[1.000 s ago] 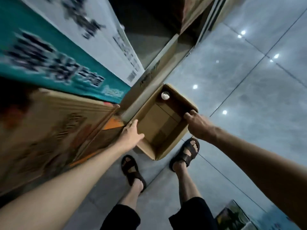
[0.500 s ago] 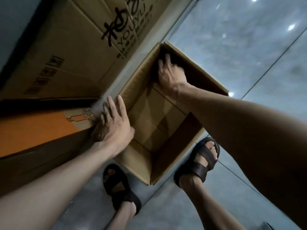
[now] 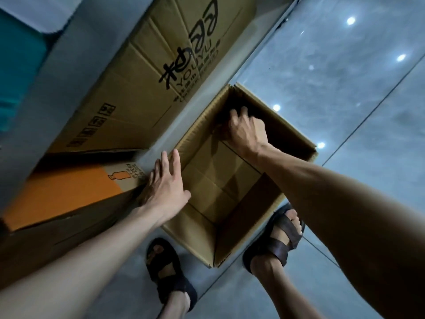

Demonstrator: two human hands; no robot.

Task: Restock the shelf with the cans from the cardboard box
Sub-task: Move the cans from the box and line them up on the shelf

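An open brown cardboard box (image 3: 190, 233) stands on the floor between my feet and the shelf. My right hand (image 3: 246, 132) reaches deep into its far corner, fingers curled downward around something in the dark there. The can is hidden under that hand. The box's bare bottom flaps show no other cans. My left hand (image 3: 164, 187) rests flat with straight fingers on the box's left rim, beside an orange carton.
A large printed carton (image 3: 161, 72) and an orange carton (image 3: 69, 194) fill the bottom shelf at left, behind a grey shelf rail (image 3: 207, 72). A teal box (image 3: 18, 65) sits above. My sandalled feet (image 3: 170, 268) (image 3: 276, 240) flank the box. Grey tiled floor (image 3: 345, 77) lies to the right.
My right hand left the box's right rim and went into the far corner over the can, and its spread fingers have now curled. My head dropped closer. The left hand stays on the rim.
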